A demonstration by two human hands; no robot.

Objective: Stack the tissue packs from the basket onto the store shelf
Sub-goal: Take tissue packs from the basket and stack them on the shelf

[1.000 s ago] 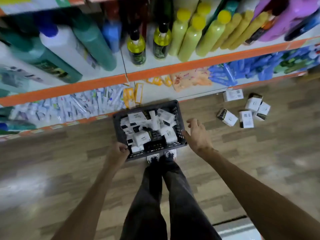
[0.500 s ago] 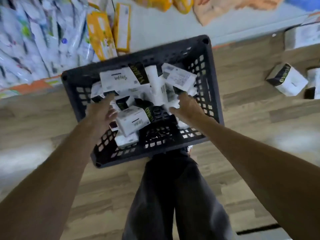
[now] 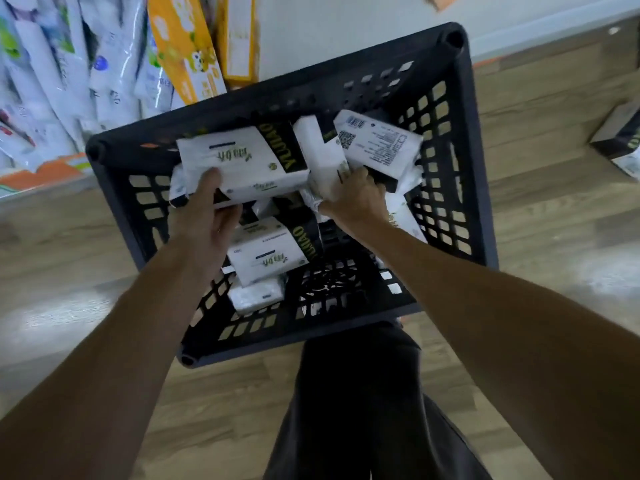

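A dark plastic basket [image 3: 479, 174] stands on the wood floor and holds several white-and-black tissue packs. My left hand [image 3: 207, 220] grips the near edge of a large pack [image 3: 249, 161] lying on top at the back left. My right hand [image 3: 356, 199] reaches into the pile, fingers curled round an upright white pack [image 3: 320, 152]. Another pack [image 3: 381, 143] with a barcode lies at the back right, and one more [image 3: 266, 254] lies below my left hand. The white bottom shelf [image 3: 346, 32] runs behind the basket.
Toothpaste boxes [image 3: 69, 71] and orange-yellow boxes [image 3: 183, 46] fill the shelf's left part. A loose tissue pack [image 3: 620, 140] lies on the floor at the right. My dark trouser legs [image 3: 363, 410] stand just behind the basket.
My view has dropped closer to the basket. Both hands moved forward into the pile; the left took hold of the top pack and the right closed on the upright one.
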